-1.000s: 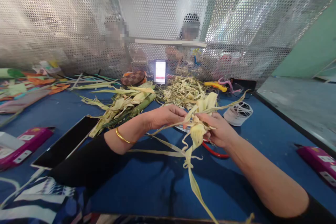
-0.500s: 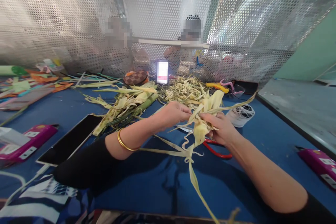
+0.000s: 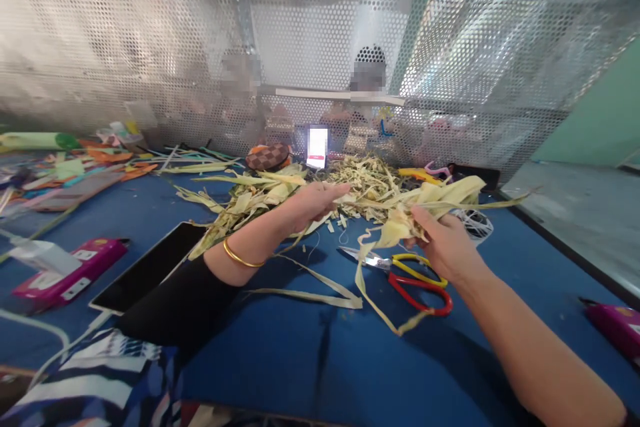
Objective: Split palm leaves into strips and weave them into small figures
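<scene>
My right hand [image 3: 445, 240] is closed around a bundle of pale corn husk [image 3: 400, 223], whose broad leaves fan out to the right and a curled strip hangs down. My left hand [image 3: 317, 205] is left of the bundle, fingers pressed together, with a thin husk strip [image 3: 373, 202] running from its fingertips toward the bundle. Below the right hand lie scissors [image 3: 417, 280] with one red and one yellow handle, blades to the left. A loose husk strip [image 3: 320, 297] rests on the blue table [image 3: 260, 360].
Behind my hands are a heap of husk shreds [image 3: 367, 173] and a pile of longer husks [image 3: 250, 203]. A dark tablet [image 3: 150, 267], a magenta power strip [image 3: 75, 273] and a checked pouch [image 3: 267, 157] lie leftward. A lit phone [image 3: 317, 145] stands before a perforated metal screen [image 3: 310, 27].
My hands have moved apart: the left slightly left, the right with the bundle to the right. The scissors now show fully, and the view has tilted up a little.
</scene>
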A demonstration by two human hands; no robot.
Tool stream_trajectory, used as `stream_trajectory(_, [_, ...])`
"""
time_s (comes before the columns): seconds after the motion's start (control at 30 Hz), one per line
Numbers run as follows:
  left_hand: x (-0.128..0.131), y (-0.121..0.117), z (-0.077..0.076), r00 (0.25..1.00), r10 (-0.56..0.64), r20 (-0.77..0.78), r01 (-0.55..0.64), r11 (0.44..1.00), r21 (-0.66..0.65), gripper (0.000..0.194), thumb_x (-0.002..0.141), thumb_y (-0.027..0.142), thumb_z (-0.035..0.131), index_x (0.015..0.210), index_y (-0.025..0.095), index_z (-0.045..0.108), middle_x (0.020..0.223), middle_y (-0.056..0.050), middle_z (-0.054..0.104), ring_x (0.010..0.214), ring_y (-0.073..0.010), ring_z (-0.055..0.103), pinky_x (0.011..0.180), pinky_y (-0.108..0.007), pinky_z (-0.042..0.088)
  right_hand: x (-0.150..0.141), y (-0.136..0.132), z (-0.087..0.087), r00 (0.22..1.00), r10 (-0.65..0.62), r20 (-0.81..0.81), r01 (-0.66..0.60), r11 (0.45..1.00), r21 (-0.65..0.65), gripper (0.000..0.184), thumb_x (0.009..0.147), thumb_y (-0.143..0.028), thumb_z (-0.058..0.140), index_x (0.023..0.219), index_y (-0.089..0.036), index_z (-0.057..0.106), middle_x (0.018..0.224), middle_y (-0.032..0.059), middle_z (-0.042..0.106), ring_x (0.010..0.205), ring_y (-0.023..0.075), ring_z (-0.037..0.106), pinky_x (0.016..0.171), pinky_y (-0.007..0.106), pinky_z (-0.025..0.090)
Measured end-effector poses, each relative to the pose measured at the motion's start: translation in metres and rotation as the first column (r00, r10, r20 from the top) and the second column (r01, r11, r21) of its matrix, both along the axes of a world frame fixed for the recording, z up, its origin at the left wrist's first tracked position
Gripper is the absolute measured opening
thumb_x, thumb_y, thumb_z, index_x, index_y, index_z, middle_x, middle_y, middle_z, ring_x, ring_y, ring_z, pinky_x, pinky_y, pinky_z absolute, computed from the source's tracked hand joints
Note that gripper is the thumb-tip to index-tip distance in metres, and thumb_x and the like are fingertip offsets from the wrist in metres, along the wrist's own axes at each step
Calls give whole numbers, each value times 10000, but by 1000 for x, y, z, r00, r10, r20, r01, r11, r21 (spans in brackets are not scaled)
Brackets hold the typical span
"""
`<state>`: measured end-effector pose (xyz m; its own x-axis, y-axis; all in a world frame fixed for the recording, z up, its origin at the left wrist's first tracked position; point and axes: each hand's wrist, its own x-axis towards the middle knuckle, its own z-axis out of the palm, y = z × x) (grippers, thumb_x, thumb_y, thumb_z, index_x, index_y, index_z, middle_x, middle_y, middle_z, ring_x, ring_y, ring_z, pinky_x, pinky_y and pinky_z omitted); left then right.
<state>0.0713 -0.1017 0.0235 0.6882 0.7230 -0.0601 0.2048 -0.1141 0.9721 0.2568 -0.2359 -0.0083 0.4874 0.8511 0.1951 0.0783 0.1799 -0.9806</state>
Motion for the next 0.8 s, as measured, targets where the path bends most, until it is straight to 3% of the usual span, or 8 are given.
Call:
stream_trajectory(0.1, [3, -15, -3, 995, -100, -9, 98, 986, -137, 498, 708, 610, 615, 544, 204, 378, 484, 75, 211, 434, -58, 136, 464, -264, 86, -5, 4, -6, 988, 48, -148, -52, 999, -18, 347, 580, -504, 766, 635, -189, 633, 615, 8, 620, 513, 132, 509, 454, 275, 458])
stream_trajectory(0.3, [11, -35, -17, 970, -206, -132, 212, 977, 32, 445, 577, 576, 720, 535, 182, 518, 450, 76, 258, 435, -62, 184, 468, -265, 80, -16, 3, -14, 947, 246, -204, -254, 967, -10, 333, 643, -470, 755, 828, -202, 686, 880, 56, 705, 717, 185, 625, 558, 287, 497])
stream_trajectory(0.4, [10, -32, -9, 989, -120, -90, 125, 991, 57, 403, 680, 553, 642, 565, 176, 560, 439, 63, 303, 435, -66, 220, 464, -254, 131, -13, 2, -11, 928, 310, -209, -320, 947, -17, 377, 623, -475, 763, 888, -218, 687, 1004, 63, 697, 824, 206, 654, 703, 329, 524])
stream_trajectory(0.47, [1, -19, 4, 998, -10, -66, 19, 991, 132, 363, 724, 499, 620, 581, 168, 575, 453, 46, 368, 449, -69, 267, 469, -251, 182, -7, 1, -8, 956, 256, -146, -268, 961, -70, 428, 616, -463, 768, 958, -224, 672, 1102, 70, 667, 846, 204, 663, 738, 336, 521])
stream_trajectory(0.57, [-30, 17, 27, 966, 256, -29, -219, 875, 431, 302, 723, 436, 644, 648, 144, 629, 536, 28, 479, 550, -71, 351, 528, -234, 259, 5, -1, -3, 970, 205, 128, -178, 965, -193, 432, 662, -465, 718, 998, -202, 650, 1031, 82, 684, 803, 201, 668, 721, 338, 511])
stream_trajectory(0.63, [-58, 45, 38, 912, 408, -50, -316, 773, 550, 341, 769, 487, 571, 703, 161, 647, 553, 38, 473, 586, -79, 381, 558, -232, 280, 11, -4, -1, 867, 249, 432, -126, 948, -293, 334, 721, -444, 653, 943, -195, 649, 890, 62, 702, 768, 201, 657, 702, 329, 492])
stream_trajectory(0.73, [-91, 77, 48, 786, 605, -130, -392, 649, 653, 335, 610, 433, 733, 509, 193, 522, 439, 50, 286, 560, -111, 366, 544, -248, 240, 17, -11, 0, 489, 359, 795, 62, 895, -443, 200, 753, -359, 607, 882, -210, 640, 840, 50, 700, 741, 205, 636, 632, 301, 440])
stream_trajectory(0.8, [-97, 81, 51, 672, 740, -20, -508, 480, 715, 408, 516, 364, 798, 492, 213, 420, 424, 56, 200, 587, -141, 395, 549, -249, 245, 19, -18, -1, 278, 476, 834, 193, 823, -534, 221, 728, -328, 622, 911, -206, 639, 891, 71, 698, 762, 228, 637, 597, 297, 410])
